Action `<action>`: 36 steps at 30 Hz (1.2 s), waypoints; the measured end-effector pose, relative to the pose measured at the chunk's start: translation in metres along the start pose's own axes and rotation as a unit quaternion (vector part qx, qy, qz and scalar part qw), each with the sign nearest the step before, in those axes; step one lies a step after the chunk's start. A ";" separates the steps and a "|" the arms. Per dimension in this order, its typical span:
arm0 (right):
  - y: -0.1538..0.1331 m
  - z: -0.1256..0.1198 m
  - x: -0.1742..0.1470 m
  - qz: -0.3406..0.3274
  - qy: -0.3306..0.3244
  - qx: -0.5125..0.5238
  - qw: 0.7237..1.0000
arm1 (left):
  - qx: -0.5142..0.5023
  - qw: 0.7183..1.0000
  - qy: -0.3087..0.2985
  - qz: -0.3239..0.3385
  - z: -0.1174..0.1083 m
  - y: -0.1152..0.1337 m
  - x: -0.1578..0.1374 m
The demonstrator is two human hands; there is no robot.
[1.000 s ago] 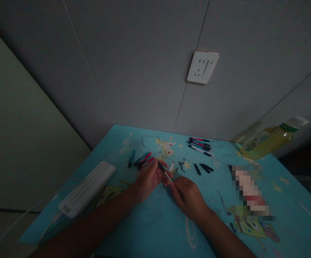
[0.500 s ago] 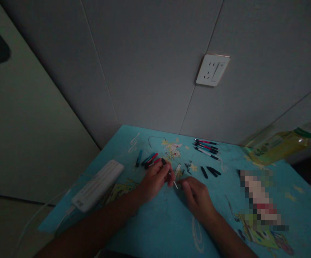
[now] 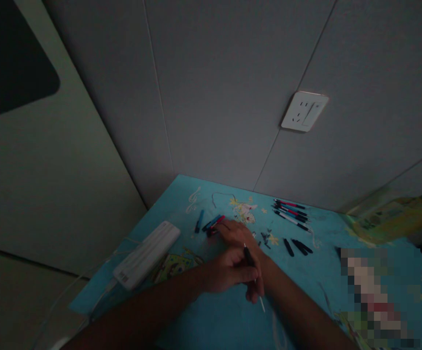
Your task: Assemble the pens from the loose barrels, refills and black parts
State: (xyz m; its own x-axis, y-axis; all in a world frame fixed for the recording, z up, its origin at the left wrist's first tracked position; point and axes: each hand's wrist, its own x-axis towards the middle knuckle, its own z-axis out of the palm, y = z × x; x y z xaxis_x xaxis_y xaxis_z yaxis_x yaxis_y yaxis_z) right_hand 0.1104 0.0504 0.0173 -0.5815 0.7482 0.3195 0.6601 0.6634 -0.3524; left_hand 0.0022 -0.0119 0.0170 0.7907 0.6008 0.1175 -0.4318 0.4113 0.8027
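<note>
My left hand (image 3: 235,272) is closed around a black pen grip (image 3: 248,255), with a thin white refill (image 3: 262,304) sticking out below toward me. Behind it, my right hand (image 3: 238,234) reaches across to the left, and its forearm passes beneath the left hand. Its fingers stretch over a red pen barrel (image 3: 221,219) in a small pile, their tips partly hidden, so a firm hold cannot be made out. Blue pen barrels (image 3: 211,222) lie against the red one, and a separate blue barrel (image 3: 199,221) lies to their left.
Small dark pen parts (image 3: 265,239) and several black grips (image 3: 300,246) lie right of my hands. Several whole pens (image 3: 291,213) rest near the wall. A white power strip (image 3: 147,255) is at left; a bottle of yellow liquid (image 3: 396,218) and a blurred-out item (image 3: 375,296) are at right.
My right hand has moved left and away from me to the pen barrels. My left hand has come nearer with the pen grip and refill. The view has shifted slightly.
</note>
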 end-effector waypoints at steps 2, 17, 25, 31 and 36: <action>0.004 0.006 0.000 -0.014 -0.020 -0.055 0.998 | 0.015 1.000 0.020 0.001 0.003 0.001 0.000; 0.016 -0.041 -0.046 0.182 0.114 0.118 0.969 | 0.049 0.994 0.084 0.043 -0.001 -0.004 0.005; 0.019 -0.044 -0.106 0.283 0.254 0.460 0.802 | 0.037 0.967 0.238 0.083 -0.012 -0.009 0.015; 0.026 -0.041 -0.117 0.298 0.282 0.540 0.735 | 0.043 0.939 0.329 0.090 -0.025 -0.007 0.017; 0.016 -0.043 -0.112 0.316 0.259 0.591 0.695 | 0.066 0.955 0.283 0.056 -0.026 -0.009 0.015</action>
State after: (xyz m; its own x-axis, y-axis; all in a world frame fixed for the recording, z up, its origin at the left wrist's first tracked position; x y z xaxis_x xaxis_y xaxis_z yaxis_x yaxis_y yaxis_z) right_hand 0.2066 -0.0236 0.0139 0.0983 0.9932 -0.0630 -0.3249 -0.0278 -0.9453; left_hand 0.0069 0.0111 -0.0031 0.3650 0.9257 -0.0990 -0.4114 0.2558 0.8748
